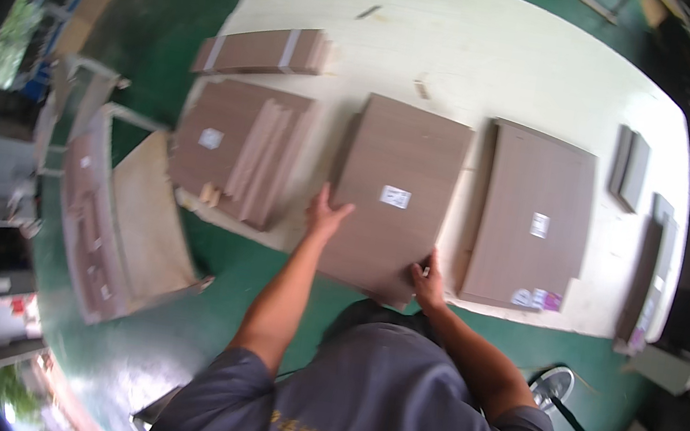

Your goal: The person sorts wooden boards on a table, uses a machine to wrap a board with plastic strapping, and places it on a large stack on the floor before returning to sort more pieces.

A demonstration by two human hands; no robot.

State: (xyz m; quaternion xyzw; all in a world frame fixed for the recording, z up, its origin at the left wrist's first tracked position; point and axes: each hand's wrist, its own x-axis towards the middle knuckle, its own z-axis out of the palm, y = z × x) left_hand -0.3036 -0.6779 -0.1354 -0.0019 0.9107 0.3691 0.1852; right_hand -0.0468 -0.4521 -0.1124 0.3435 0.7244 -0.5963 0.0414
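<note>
A flat brown board with a white label lies in front of me on the white table, its near end jutting past the table edge. My left hand grips its left side, thumb over the top face. Low on the right side, my right hand clasps the edge; some of its fingertips are hidden. Under the board's left side another brown layer shows. To the right lies a stack of brown boards with labels near its front.
On the left of the table are a brown panel carrying narrow strips, and a strapped bundle. Grey-brown pieces stand at the right. A cart with boards is at the left; a fan stands at the lower right.
</note>
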